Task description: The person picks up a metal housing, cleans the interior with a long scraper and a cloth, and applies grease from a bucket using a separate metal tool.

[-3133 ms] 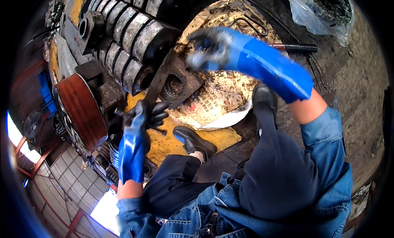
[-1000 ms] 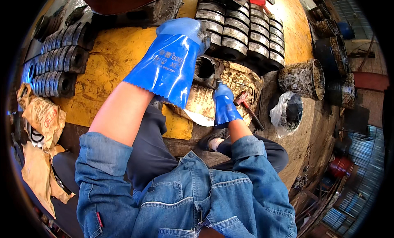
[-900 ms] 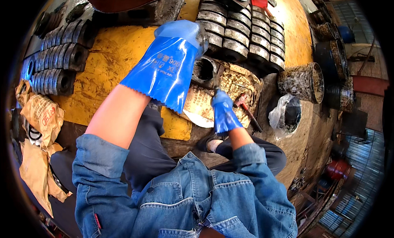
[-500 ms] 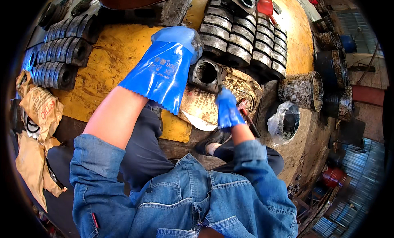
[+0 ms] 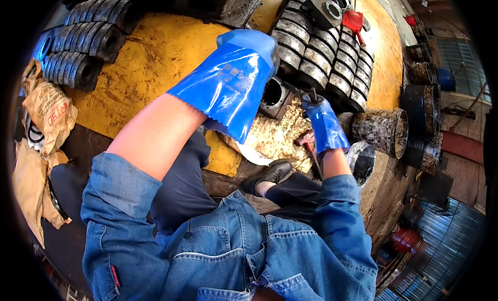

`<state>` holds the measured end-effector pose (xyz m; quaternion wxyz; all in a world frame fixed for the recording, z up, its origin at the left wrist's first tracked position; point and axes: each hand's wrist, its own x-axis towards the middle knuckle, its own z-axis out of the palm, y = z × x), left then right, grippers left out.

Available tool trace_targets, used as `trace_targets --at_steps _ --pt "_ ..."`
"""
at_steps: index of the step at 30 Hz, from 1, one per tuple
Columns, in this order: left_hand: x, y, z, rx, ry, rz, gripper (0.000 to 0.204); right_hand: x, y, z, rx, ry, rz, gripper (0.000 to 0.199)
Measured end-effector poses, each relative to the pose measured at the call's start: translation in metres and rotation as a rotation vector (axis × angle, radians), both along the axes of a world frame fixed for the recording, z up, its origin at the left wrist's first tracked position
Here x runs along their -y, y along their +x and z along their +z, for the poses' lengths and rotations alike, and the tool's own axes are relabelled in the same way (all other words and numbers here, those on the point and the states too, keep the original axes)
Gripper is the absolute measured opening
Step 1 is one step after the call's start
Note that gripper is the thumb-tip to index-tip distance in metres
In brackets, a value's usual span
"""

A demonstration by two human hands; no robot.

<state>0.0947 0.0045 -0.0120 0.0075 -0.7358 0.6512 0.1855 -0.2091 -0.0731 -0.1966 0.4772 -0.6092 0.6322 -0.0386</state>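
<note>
Blue-gloved left hand [image 5: 248,57]: I see it resting on the metal block [image 5: 273,96], grip unclear.
Right hand [image 5: 317,110]: clamped on a thin tool [image 5: 302,93] at the block.
Progress: I judge mid-job; rows of blocks [image 5: 324,52] stacked behind.

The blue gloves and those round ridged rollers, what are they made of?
The blue gloves, on the left hand and right hand, look like rubber or plastic coating: smooth, glossy, with a wavy cut cuff. The round ridged rollers look like heavy metal, probably steel or iron: dull grey, greasy and dirt-caked. The square block with a round hole looks like metal too.
</note>
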Motion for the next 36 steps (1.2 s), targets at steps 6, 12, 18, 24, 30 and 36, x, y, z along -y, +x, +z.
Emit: trace_targets --at_steps 6,12,18,24,30,36 --pt "0.011 -0.022 -0.003 0.021 0.027 -0.068 0.027 0.064 -0.015 -0.088 -0.294 -0.2 0.584 0.019" --pt "0.028 -0.053 0.005 -0.058 -0.041 -0.224 0.021 0.148 -0.113 -0.091 -0.211 -0.205 0.439 0.023" --pt "0.006 -0.024 -0.017 0.047 0.129 -0.1 0.019 0.075 0.031 -0.002 -0.541 -0.158 0.66 0.039" --pt "0.015 -0.055 -0.006 -0.071 -0.193 -0.139 0.017 0.109 -0.077 -0.063 -0.437 -0.203 0.401 0.045" --pt "0.001 -0.038 -0.015 0.016 -0.144 -0.074 0.015 0.056 0.024 0.018 -0.548 -0.011 0.444 0.04" --pt "0.022 -0.056 -0.02 -0.02 -0.074 -0.155 0.013 0.049 -0.017 0.023 -0.375 0.124 0.068 0.037"
